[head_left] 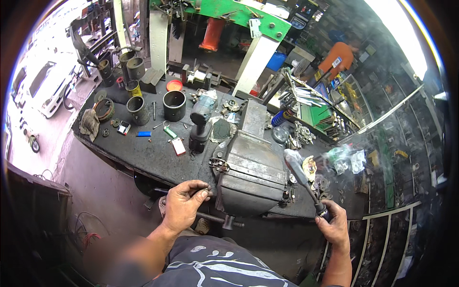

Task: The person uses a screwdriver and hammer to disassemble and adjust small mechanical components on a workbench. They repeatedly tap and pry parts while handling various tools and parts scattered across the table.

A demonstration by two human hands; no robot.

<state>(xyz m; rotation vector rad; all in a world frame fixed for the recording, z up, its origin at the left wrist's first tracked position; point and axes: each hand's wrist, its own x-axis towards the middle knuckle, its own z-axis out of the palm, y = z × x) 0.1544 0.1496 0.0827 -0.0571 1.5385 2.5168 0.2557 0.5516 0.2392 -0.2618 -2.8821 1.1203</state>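
Note:
My right hand (333,222) is wrapped round the dark head end of what looks like a ratchet wrench (306,184). Its thick grey grip points up and away to the left, over the bench. My left hand (184,205) is closed in a pinch at the bench's near edge; the small dark thing at its fingertips is too small to name. Between my hands stands a large dark bench vise (253,179), with its bar handle (229,223) below at the front. A small metal part (219,165) sits at the vise's left side, just beyond my left hand.
On the dark workbench (129,155) are metal cylinders (174,105), a blue lighter (143,134), a red-and-white box (178,147) and a rag (89,123). Loose metal parts (322,186) lie right of the vise. Behind rises a green-and-white frame (229,14); a person in orange (337,60) is farther back.

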